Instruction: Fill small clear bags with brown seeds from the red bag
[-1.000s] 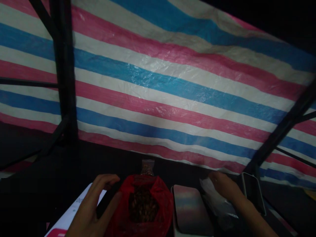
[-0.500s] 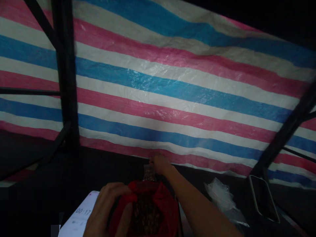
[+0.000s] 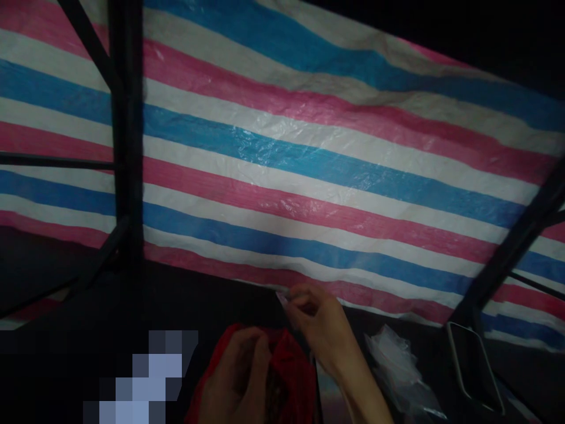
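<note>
My right hand (image 3: pixel 320 321) is beyond the rim of a red cloth-like bag (image 3: pixel 293 359), fingers and thumb pinched together. From the fingertips pokes a corner of a small clear plastic bag (image 3: pixel 281 299); the rest is hidden behind the hand. My left hand (image 3: pixel 236 374) is over the near left side of the red bag, its fingers curled and the thumb against them. Whatever is between those fingertips is too dark to make out. Inside the red bag, dark brown small pieces (image 3: pixel 276 391) show dimly, partly covered by my left hand.
Right of my forearm lies a pile of clear plastic bags (image 3: pixel 392 359). A phone with a dark screen (image 3: pixel 474 365) rests farther right, near a slanted black bar (image 3: pixel 503 253). A striped plastic sheet (image 3: pixel 309 176) hangs behind, with a black post (image 3: pixel 128 147) at left.
My right hand has drawn back and right, lifting the small plastic bag from behind the red bag. My left hand has moved right over the red bag's opening, and its fingers have curled in.
</note>
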Motion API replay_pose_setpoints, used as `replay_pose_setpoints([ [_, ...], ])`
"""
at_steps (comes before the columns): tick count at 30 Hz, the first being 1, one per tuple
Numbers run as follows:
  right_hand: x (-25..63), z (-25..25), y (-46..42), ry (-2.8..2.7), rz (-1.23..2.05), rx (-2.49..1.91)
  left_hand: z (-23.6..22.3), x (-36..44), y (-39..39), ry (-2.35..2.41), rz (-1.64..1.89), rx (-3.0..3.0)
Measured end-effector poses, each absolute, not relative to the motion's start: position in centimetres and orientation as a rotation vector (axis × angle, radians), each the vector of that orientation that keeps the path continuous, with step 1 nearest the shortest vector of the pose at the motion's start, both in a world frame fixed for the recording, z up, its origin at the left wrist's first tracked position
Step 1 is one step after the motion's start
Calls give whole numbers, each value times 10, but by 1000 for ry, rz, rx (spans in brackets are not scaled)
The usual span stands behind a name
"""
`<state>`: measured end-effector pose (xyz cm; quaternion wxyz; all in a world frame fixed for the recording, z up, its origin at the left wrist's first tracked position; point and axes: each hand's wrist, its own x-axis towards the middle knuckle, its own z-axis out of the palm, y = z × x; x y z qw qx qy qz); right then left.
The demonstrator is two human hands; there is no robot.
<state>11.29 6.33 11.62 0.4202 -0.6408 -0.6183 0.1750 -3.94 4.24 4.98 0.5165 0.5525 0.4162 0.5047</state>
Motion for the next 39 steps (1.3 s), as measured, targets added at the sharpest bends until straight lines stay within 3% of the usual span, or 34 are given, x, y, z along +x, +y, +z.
replay_pose_setpoints([
  [9, 76, 109, 17, -1255, 802, -1415, 54, -38, 47, 873, 1055, 911],
  [16, 91, 90, 15, -943, 1050, -1168, 39, -41, 48, 884, 996, 1218],
  [23, 95, 82, 12, -949, 634, -1302, 55, -32, 32, 1025, 1087, 1575],
  [29, 101, 80, 7, -1043, 624, -1434, 54, -42, 40, 1044, 1133, 1440],
  [35, 103, 68, 12, -963, 1015, -1392, 49, -54, 44, 981, 1239, 1145],
  [39, 92, 67, 20, -816, 1135, -1146, 39, -61, 47, 1090, 1303, 1543],
])
